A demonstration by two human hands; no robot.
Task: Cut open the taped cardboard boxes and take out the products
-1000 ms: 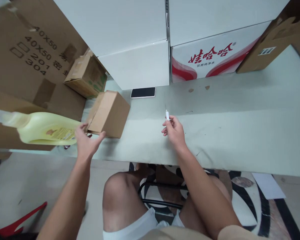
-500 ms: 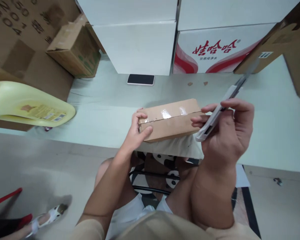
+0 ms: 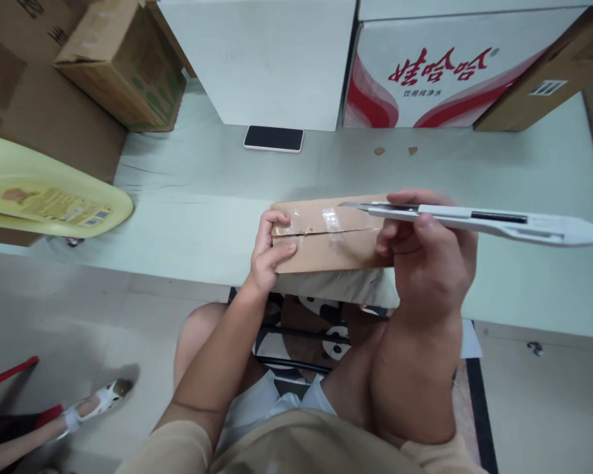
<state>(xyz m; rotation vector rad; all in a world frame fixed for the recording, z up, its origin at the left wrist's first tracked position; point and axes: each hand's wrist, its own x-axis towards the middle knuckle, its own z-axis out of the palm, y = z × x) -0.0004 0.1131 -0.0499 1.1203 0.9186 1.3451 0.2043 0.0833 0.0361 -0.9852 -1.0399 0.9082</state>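
Observation:
A small brown cardboard box [image 3: 336, 253] with clear tape over its lengthwise seam rests at the front edge of the covered table. Its left end is gripped by my left hand [image 3: 269, 250], thumb on the near side of the seam and fingers on the far side. My right hand [image 3: 429, 250] holds a white utility knife [image 3: 514, 224] with the blade out. The blade points left, over the far part of the box top. Some fingers of that hand are close to the box's right end; whether they touch it I cannot tell.
A black-screened phone [image 3: 273, 138] lies before a white box [image 3: 261, 62]. Beside it stands a white and red carton [image 3: 420, 72]. A yellow bottle [image 3: 54, 191] and a cardboard box [image 3: 128, 66] are at left. Two brown scraps lie behind the box. Another person's foot [image 3: 99, 403] shows lower left.
My right hand has turned the knife from pointing up and away to lying nearly level, blade leftward over the box. The box top now faces me more. The view has shifted slightly.

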